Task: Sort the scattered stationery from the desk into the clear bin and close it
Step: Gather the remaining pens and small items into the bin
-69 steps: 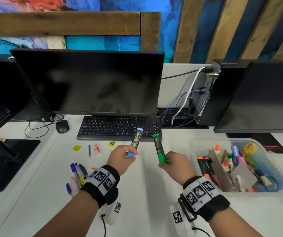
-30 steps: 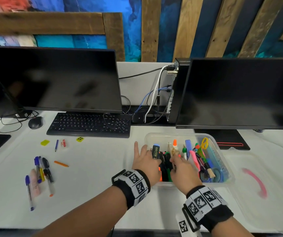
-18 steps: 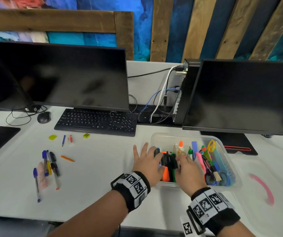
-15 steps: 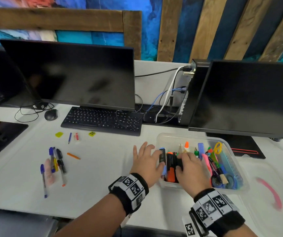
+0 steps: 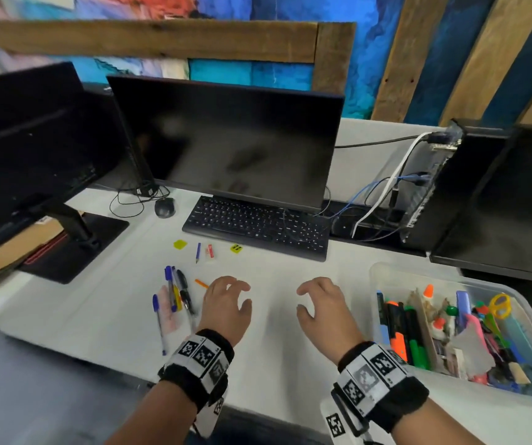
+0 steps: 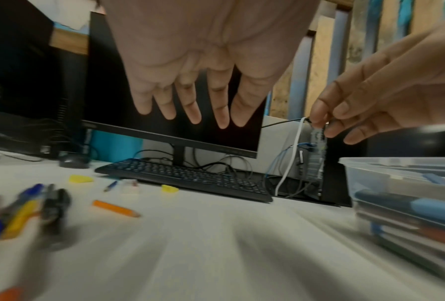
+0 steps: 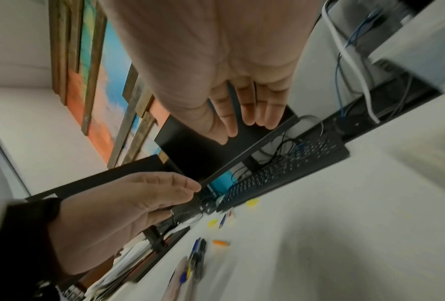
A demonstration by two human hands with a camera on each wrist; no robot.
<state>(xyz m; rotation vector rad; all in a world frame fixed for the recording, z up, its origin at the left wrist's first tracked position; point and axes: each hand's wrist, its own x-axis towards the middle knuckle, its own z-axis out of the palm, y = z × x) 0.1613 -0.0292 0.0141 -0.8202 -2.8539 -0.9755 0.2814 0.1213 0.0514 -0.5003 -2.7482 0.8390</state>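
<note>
hands were both empty, fingers loose: left hand point(image 5: 226, 305) hung near the pens point(image 5: 176, 292) for the next grab, right hand point(image 5: 321, 305) hovered beside the bin point(image 5: 383, 271).

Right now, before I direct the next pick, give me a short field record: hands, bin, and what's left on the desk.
left hand: empty, fingers relaxed, above the desk
right hand: empty, fingers relaxed
clear bin: right of the hands, no lid on, holds markers and scissors
pen cluster: left of left hand
orange pencil: by left fingertips
small items near keyboard: two yellow pieces, blue pencil, eraser
</note>
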